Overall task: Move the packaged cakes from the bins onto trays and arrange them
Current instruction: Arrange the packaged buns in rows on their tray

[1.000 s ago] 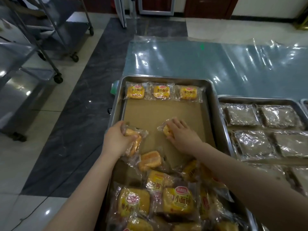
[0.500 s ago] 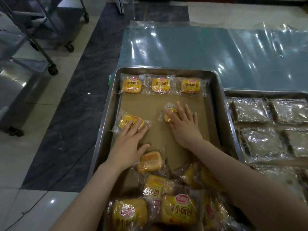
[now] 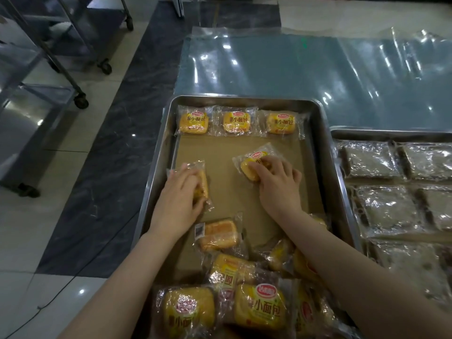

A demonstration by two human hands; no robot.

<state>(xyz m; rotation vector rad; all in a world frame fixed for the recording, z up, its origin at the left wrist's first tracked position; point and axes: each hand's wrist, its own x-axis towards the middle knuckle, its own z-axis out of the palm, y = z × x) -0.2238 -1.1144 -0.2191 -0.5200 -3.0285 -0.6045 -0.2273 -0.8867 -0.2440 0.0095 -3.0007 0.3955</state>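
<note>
A metal tray [image 3: 159, 167] lined with brown paper holds a far row of three yellow packaged cakes [image 3: 236, 121]. My left hand [image 3: 179, 194] curls over one packaged cake [image 3: 202, 182] at the tray's left side; that cake stands tilted on its edge. My right hand [image 3: 277, 178] has bent fingers on another packaged cake [image 3: 248, 167] in the middle, turned at an angle. A single cake [image 3: 217, 234] lies label down between my forearms. A loose heap of cakes [image 3: 259, 307] fills the near end of the tray.
A second metal tray [image 3: 367, 133] on the right is packed with clear-wrapped dark slabs [image 3: 371, 160]. Shiny plastic sheeting [image 3: 293, 69] covers the table beyond. Wheeled steel racks [image 3: 73, 57] stand on the floor at the left.
Both hands went from flat fingers pressing their cakes to curled fingers on them. The left cake has tipped onto its edge. The right cake has turned slightly.
</note>
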